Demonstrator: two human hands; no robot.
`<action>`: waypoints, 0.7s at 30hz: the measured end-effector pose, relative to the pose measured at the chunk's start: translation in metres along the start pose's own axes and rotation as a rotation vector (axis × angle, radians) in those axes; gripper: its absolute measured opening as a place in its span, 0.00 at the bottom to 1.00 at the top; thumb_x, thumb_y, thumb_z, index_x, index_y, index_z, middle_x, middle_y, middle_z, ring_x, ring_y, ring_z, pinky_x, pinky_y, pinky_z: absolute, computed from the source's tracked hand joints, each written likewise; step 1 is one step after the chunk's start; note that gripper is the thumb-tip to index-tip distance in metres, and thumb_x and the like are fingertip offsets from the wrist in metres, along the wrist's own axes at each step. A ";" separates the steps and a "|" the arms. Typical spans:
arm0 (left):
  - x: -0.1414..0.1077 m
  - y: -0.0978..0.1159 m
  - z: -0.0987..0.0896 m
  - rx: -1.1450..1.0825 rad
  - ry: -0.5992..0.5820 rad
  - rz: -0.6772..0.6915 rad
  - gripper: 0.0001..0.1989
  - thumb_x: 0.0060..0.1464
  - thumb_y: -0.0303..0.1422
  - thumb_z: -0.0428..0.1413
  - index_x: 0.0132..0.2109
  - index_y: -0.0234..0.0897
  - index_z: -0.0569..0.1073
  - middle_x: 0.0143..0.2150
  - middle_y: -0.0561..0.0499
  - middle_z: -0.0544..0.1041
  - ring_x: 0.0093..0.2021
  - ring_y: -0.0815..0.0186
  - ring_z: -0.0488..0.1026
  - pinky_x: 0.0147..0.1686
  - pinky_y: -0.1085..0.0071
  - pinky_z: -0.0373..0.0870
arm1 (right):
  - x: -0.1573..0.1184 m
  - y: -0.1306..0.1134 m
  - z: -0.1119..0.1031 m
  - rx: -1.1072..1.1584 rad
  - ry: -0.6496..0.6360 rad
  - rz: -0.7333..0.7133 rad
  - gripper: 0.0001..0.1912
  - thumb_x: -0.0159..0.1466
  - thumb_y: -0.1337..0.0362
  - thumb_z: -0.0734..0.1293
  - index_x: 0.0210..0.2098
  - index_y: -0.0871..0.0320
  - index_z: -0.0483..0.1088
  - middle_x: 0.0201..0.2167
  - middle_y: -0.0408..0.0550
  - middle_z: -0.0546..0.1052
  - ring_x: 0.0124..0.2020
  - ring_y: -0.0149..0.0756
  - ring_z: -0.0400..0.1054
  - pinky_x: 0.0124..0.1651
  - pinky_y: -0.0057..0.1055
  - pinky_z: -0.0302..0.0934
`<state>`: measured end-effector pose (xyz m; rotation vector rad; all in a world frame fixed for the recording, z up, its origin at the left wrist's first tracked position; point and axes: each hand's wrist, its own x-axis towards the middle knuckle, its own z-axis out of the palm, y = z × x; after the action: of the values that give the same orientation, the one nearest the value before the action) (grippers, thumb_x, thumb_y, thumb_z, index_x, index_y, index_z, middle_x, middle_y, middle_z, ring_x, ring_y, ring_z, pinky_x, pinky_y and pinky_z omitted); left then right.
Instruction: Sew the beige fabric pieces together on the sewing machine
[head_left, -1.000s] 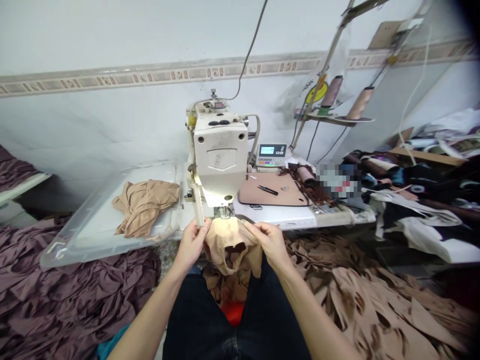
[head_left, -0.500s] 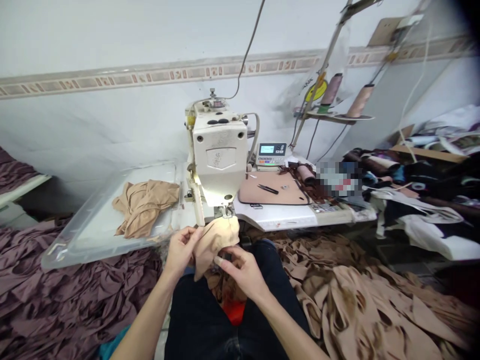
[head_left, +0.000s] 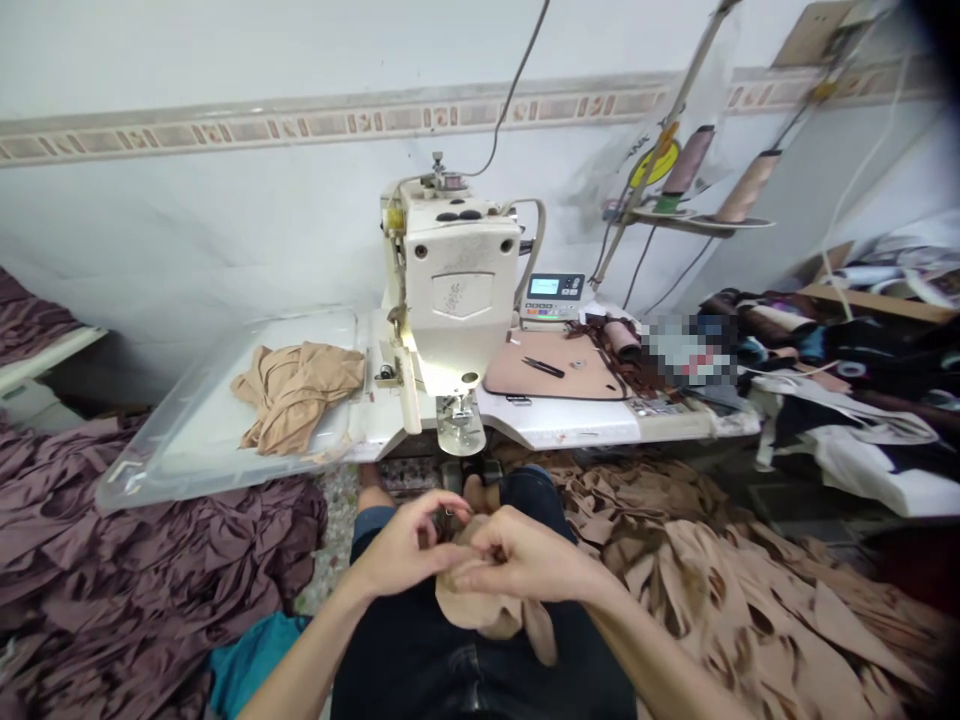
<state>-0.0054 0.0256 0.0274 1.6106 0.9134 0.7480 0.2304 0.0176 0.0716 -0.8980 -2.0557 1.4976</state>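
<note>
A small beige fabric piece (head_left: 480, 608) hangs over my lap, in front of the sewing machine (head_left: 463, 290). My left hand (head_left: 405, 548) is closed on its upper left edge, thumb against index finger side. Pressed close beside it, my right hand (head_left: 529, 555) pinches the same piece between thumb and curled fingers. A loose strip of the fabric dangles below the right hand. The fingers partly hide where the two grips meet. Nothing lies under the machine's presser foot (head_left: 460, 410), and its lit needle plate is bare.
A clear plastic tray (head_left: 180, 400) at left bears a crumpled beige cloth (head_left: 300, 395). Black thread snips (head_left: 543, 367) lie on a pink mat (head_left: 517, 372) by the control panel (head_left: 553, 297). Purple fabric (head_left: 255, 540) and beige fabric (head_left: 720, 590) are heaped on either side.
Both hands have drawn the beige fabric piece off the machine's needle area, down and toward my lap. The hands have come together, and the view has shifted slightly.
</note>
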 end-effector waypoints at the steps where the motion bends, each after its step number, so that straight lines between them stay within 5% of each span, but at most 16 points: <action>1: 0.001 0.002 0.005 0.009 -0.102 -0.015 0.18 0.54 0.38 0.71 0.50 0.38 0.80 0.44 0.47 0.81 0.32 0.68 0.70 0.33 0.73 0.68 | -0.001 -0.001 -0.004 -0.039 -0.059 0.000 0.32 0.65 0.51 0.75 0.17 0.55 0.54 0.18 0.35 0.49 0.22 0.28 0.43 0.25 0.30 0.37; 5: 0.001 0.001 0.015 -0.094 -0.323 -0.144 0.19 0.58 0.48 0.68 0.37 0.35 0.79 0.28 0.54 0.72 0.25 0.70 0.64 0.26 0.74 0.61 | -0.009 0.006 -0.016 -0.109 -0.125 -0.004 0.26 0.63 0.50 0.77 0.18 0.58 0.67 0.18 0.35 0.55 0.23 0.28 0.45 0.25 0.29 0.39; 8: 0.001 -0.001 0.010 -0.143 -0.206 -0.218 0.23 0.61 0.53 0.65 0.37 0.34 0.79 0.25 0.56 0.69 0.21 0.72 0.59 0.22 0.74 0.56 | -0.016 0.021 -0.017 -0.033 0.033 0.064 0.22 0.67 0.48 0.73 0.26 0.59 0.77 0.20 0.38 0.65 0.24 0.30 0.53 0.27 0.28 0.47; 13: 0.005 0.004 -0.004 -0.077 0.074 -0.069 0.20 0.62 0.47 0.66 0.49 0.34 0.83 0.26 0.56 0.67 0.25 0.71 0.60 0.25 0.75 0.55 | -0.015 0.036 -0.009 0.209 0.392 0.129 0.25 0.66 0.43 0.73 0.28 0.60 0.78 0.21 0.41 0.68 0.25 0.32 0.57 0.27 0.28 0.52; 15: 0.008 0.006 -0.008 -0.026 0.109 -0.001 0.20 0.64 0.45 0.65 0.55 0.36 0.84 0.28 0.55 0.69 0.26 0.69 0.63 0.26 0.75 0.57 | -0.011 0.035 -0.007 0.258 0.450 0.119 0.26 0.64 0.42 0.74 0.26 0.60 0.76 0.21 0.42 0.68 0.24 0.31 0.57 0.27 0.28 0.53; 21: 0.016 0.016 -0.013 0.262 0.180 0.186 0.14 0.69 0.40 0.59 0.48 0.39 0.88 0.35 0.44 0.82 0.36 0.60 0.76 0.37 0.69 0.69 | -0.008 0.015 -0.004 0.057 0.629 -0.010 0.23 0.68 0.46 0.72 0.27 0.58 0.79 0.22 0.44 0.72 0.24 0.34 0.61 0.28 0.31 0.55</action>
<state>-0.0051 0.0436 0.0462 1.9004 1.0336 0.9454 0.2419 0.0172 0.0591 -1.1525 -1.5448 1.0729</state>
